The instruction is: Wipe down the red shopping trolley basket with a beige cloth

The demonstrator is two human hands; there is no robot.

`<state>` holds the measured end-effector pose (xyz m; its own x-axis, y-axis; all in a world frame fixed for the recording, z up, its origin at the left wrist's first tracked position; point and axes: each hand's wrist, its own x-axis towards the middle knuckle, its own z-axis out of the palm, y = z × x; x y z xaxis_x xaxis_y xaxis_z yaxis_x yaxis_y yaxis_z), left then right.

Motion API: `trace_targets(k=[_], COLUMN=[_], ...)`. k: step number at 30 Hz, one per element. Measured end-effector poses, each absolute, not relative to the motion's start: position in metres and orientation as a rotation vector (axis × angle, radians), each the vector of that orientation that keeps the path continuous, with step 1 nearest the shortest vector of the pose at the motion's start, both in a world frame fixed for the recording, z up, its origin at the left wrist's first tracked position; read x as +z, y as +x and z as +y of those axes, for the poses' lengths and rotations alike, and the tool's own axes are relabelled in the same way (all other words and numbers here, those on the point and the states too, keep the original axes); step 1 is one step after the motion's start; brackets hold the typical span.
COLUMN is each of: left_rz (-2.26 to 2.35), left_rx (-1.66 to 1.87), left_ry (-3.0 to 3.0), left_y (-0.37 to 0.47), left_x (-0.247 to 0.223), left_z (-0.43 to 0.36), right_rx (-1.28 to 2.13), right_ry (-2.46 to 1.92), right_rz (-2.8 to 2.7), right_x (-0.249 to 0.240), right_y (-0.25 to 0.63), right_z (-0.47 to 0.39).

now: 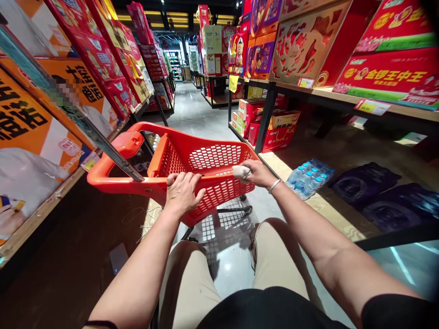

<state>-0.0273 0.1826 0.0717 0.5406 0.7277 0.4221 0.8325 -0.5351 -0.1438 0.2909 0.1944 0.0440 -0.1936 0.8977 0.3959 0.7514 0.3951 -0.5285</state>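
Glossy grey floor (195,107) runs between the display shelves, and a red shopping cart (154,185) stands on its near part. The left shelf (37,212), wood-edged, carries orange boxes (29,132) near and red packs (120,98) farther off. On the right, the upper shelf (329,93) bears red boxes (384,75) and a tan cutout-patterned box (305,50). The low wooden board (276,162) beneath holds bottled water (310,178) (blue caps up) and, to its right, dark purple packs (365,183).

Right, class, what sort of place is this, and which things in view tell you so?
Most likely a supermarket or similar shop. An orange-red shopping cart stands right in front of the person, boxed goods are stacked on shelves, and price labels line the shelf edges.
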Motion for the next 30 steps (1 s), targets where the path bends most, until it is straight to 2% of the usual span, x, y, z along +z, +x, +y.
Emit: trace_targets(k=[3,7,11,17,21,27,30], left_rz=[-1.285,-1.275,-1.284,-1.278,-1.266,-1.291,-1.288], left_rx=[-0.437,-0.430,-0.441,-0.390,-0.349,-0.354,-0.359], left_ry=[-2.452,-2.459,-2.467,-2.444,-2.440,-2.480,-2.501], left_y=[-0.027,-0.026,-0.026,-0.030,-0.038,-0.039,-0.037], left_x=[0.072,0.072,0.073,0.072,0.074,0.077,0.079], left_z=[0.183,0.183,0.183,0.188,0.190,0.191,0.194], right_rx=[0.378,0.097,-0.019,-0.067,-0.107,-0.082,0.016], right_ry=[-1.626,-1.846,-1.878,-1.505,-1.453,-1.577,-1.605], right_rz=[-1.667,-1.448,-1.570,-2.089,-2.223,-2.079,-2.035], right_x=[0.038,0.031,0.033,0.053,0.050,0.028,0.028], right_y=[0.330,0.333,0.271,0.194,0.226,0.320,0.323], right_z=[0.194,0.195,0.191,0.178,0.182,0.192,0.195])
